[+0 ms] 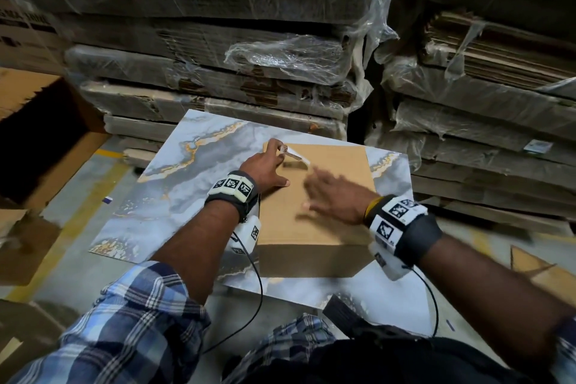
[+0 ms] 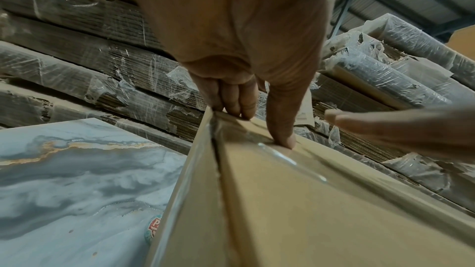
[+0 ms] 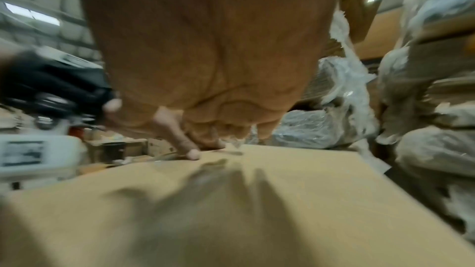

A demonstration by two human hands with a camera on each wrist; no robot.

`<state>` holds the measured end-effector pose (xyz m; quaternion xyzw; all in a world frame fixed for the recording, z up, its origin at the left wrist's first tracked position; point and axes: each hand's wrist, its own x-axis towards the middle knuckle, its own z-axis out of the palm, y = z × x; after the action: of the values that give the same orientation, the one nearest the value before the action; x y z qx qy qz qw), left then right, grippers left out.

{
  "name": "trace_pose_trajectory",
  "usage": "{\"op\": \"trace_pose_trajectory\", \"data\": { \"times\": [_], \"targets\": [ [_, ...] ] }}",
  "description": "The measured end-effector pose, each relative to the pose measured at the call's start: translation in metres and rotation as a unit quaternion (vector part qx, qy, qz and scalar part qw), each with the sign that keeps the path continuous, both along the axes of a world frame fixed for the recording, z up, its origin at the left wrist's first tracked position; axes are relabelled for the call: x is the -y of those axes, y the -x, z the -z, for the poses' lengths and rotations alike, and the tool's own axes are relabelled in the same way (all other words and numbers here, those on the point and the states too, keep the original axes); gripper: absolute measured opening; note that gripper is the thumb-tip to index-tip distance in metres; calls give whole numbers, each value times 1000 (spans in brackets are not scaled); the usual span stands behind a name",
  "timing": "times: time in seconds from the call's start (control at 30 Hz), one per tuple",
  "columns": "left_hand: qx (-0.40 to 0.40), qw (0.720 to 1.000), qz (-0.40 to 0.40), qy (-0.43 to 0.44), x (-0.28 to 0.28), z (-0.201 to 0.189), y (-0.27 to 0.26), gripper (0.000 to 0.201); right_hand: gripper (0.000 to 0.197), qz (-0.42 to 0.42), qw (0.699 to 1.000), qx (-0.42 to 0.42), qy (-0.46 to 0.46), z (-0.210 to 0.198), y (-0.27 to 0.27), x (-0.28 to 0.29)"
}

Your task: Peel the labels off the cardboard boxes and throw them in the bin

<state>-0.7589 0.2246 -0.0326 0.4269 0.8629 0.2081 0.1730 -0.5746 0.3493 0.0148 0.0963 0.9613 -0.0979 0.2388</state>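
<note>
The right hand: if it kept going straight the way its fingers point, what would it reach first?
Probably the curled label that the left hand is lifting off the box. The right hand hovers low and blurred over the box top, so depth is unclear.

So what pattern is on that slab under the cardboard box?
The slab is grey-blue marble with gold veins, clearest in the head view.

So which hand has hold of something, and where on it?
The left hand pinches the curled white label by its peeled end; the blurred right hand holds nothing.
</note>
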Motion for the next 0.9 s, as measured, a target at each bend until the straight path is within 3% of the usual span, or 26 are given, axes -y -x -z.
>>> {"op": "trace_pose_trajectory", "data": {
  "times": [0.07,0.1,0.2,0.27,0.37,0.43,0.5,0.6,0.63,0.73,0.8,0.83,0.9],
  "targets": [
    [-2,1000,0,0,0,0,-1,73,82,-86,995,47,19,10,-8,9],
    [-2,1000,1,0,1,0,-1,73,83,-72,996,58,11,16,-9,0],
    [2,1000,3,-2,0,-2,-2,71,89,133,989,36,-50,20,-3,-45],
    [1,1000,4,-2,0,-3,-3,70,90,187,981,18,-59,13,-1,-50],
    [5,1000,3,-1,0,-4,-3,72,82,22,1000,-21,-3,2,-3,-6],
    [2,1000,2,0,0,-4,-3,72,82,-80,996,24,21,10,-9,10],
    [2,1000,1,-1,0,-4,-5,71,85,-46,998,40,-7,21,-7,-8],
    [4,1000,-1,4,0,-5,-6,71,89,153,986,19,-57,19,1,-47],
    [4,1000,-3,4,0,-5,-6,71,89,172,984,10,-55,15,4,-48],
    [5,1000,-8,3,0,-6,-6,71,83,34,999,-21,-10,6,4,-13],
    [4,1000,-12,1,1,-6,-6,71,81,-72,997,16,3,13,-3,3],
    [5,1000,-13,0,1,-7,-7,71,82,-79,996,30,-6,20,-5,-2],
    [7,1000,-15,1,1,-7,-8,70,84,19,999,18,-37,27,-1,-26]
  ]
}}
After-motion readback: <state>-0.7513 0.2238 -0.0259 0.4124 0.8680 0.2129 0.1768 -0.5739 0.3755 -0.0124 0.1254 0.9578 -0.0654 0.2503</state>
